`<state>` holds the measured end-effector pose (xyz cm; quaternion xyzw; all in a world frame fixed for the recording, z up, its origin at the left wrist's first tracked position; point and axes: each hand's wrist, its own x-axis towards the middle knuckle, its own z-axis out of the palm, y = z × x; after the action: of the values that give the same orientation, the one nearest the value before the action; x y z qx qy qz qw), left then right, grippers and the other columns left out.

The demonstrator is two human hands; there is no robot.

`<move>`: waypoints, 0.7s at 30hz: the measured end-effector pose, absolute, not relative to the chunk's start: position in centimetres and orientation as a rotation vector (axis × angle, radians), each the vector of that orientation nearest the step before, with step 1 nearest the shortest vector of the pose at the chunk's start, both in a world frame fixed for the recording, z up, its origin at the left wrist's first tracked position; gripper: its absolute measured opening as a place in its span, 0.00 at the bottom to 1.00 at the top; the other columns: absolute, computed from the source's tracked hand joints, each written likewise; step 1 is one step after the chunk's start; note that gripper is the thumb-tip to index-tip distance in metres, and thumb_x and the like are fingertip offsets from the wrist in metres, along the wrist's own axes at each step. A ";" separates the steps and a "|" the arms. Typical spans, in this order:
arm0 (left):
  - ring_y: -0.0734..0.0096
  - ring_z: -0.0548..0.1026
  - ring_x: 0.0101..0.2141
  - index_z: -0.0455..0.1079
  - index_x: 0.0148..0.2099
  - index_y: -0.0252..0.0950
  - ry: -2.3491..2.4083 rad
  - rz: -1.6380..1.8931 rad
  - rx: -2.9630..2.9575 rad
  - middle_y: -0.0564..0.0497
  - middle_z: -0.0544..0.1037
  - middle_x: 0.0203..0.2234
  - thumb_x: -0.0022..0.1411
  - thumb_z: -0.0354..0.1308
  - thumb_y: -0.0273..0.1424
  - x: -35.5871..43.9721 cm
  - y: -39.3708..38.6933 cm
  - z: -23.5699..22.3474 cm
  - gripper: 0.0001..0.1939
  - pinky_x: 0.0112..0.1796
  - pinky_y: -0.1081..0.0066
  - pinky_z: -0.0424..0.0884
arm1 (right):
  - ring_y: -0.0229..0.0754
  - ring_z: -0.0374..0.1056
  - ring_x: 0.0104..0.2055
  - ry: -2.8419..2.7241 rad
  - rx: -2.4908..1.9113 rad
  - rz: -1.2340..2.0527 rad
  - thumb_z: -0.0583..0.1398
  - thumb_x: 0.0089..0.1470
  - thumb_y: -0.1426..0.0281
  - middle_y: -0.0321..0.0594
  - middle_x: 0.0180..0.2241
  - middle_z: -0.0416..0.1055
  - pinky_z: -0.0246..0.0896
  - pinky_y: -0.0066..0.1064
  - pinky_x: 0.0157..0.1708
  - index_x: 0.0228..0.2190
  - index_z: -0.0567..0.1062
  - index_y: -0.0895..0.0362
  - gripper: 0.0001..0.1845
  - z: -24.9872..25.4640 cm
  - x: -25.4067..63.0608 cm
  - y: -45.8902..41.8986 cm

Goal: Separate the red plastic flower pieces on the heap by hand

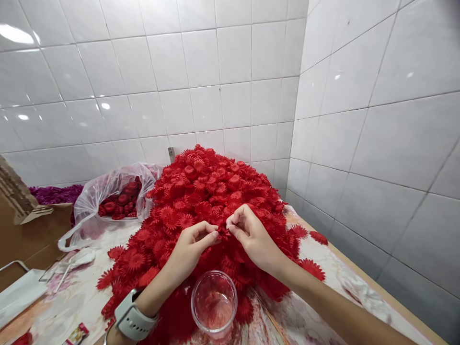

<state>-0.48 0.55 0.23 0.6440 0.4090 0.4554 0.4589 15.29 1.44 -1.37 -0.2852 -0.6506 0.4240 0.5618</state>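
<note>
Both my hands meet over a large heap of red fringed flower pieces (212, 182). The fingers of my left hand (196, 244) are pinched together at a small red fringed flower (224, 233), which blends into the heap behind it. My right hand (251, 237) is closed in a pinch just beside it, thumb against forefinger; whatever is between those fingertips is too small to make out. Below my hands stands a clear plastic cup (214, 302) with a wet reddish look inside. A pale watch (135, 316) is on my left wrist.
A clear plastic bag (89, 203) of darker red pieces lies behind on the left, near a cardboard box (39, 235) and purple material (55, 194). A white tray (19, 294) and small wrapper (77, 334) lie front left. Tiled walls (201, 62) border the table.
</note>
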 end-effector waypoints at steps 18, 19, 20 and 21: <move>0.68 0.71 0.33 0.67 0.21 0.34 0.968 1.166 1.472 0.52 0.74 0.25 0.48 0.60 0.31 -0.3 0.6 0.1 0.08 0.40 0.71 0.67 | 0.35 0.59 0.30 -1.498 -0.659 1.124 0.59 0.45 0.70 0.31 0.26 0.60 0.55 0.29 0.33 0.25 0.60 0.54 0.09 -0.6 15.7 1.6; 0.71 0.71 0.30 0.66 0.20 0.34 0.924 1.170 1.373 0.54 0.72 0.22 0.47 0.60 0.31 -0.3 0.7 0.1 0.09 0.40 0.71 0.68 | 0.35 0.58 0.30 -1.441 -0.643 1.177 0.60 0.44 0.69 0.30 0.26 0.60 0.54 0.29 0.33 0.25 0.60 0.54 0.11 -0.6 15.9 1.7; 0.74 0.71 0.28 0.65 0.20 0.34 0.879 1.169 1.286 0.55 0.70 0.20 0.46 0.61 0.30 -0.3 0.8 0.0 0.09 0.40 0.71 0.69 | 0.34 0.58 0.30 -1.384 -0.629 1.226 0.62 0.42 0.68 0.30 0.26 0.60 0.54 0.28 0.33 0.24 0.60 0.54 0.13 -0.5 15.9 1.8; 0.76 0.71 0.27 0.65 0.20 0.34 0.841 1.169 1.216 0.57 0.69 0.19 0.45 0.61 0.29 -0.3 0.8 0.0 0.08 0.40 0.72 0.69 | 0.33 0.57 0.29 -1.326 -0.611 1.279 0.63 0.40 0.68 0.30 0.26 0.60 0.53 0.27 0.32 0.24 0.61 0.55 0.14 -0.4 16.0 1.8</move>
<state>-0.30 0.80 -0.03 0.5219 0.3611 0.5018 0.5877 16.02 1.83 -0.37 -0.2598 -0.5636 0.5437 0.5650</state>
